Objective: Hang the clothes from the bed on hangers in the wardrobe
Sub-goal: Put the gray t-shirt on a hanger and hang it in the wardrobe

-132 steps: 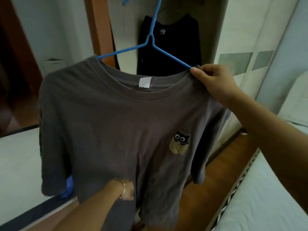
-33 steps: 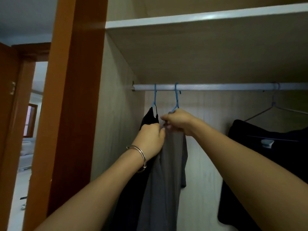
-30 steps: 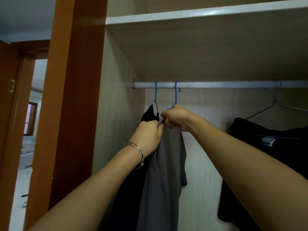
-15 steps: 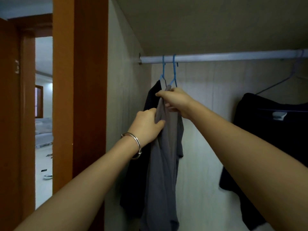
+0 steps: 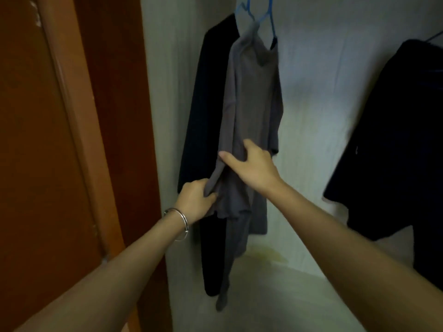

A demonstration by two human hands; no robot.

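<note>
Left of the grey shirt [image 5: 251, 97] is a brown door [image 5: 60, 140]. Next comes a black top [image 5: 206, 104], hanging just beside the shirt. The left hand [image 5: 194, 200] is low at the shirt's left edge, with its fingers curled round a fold of the cloth. The shirt hangs in the wardrobe [image 5: 311, 92] on a blue hanger [image 5: 271, 22]. I think this one is almost done and just needs pulling straight. The right hand [image 5: 254, 166] rests on the shirt's middle, thumb and one finger spread wide. Right of the shirt, well apart, hang more black clothes [image 5: 395, 140]. The bed is not in sight, so I cannot tell how many are left.
</note>
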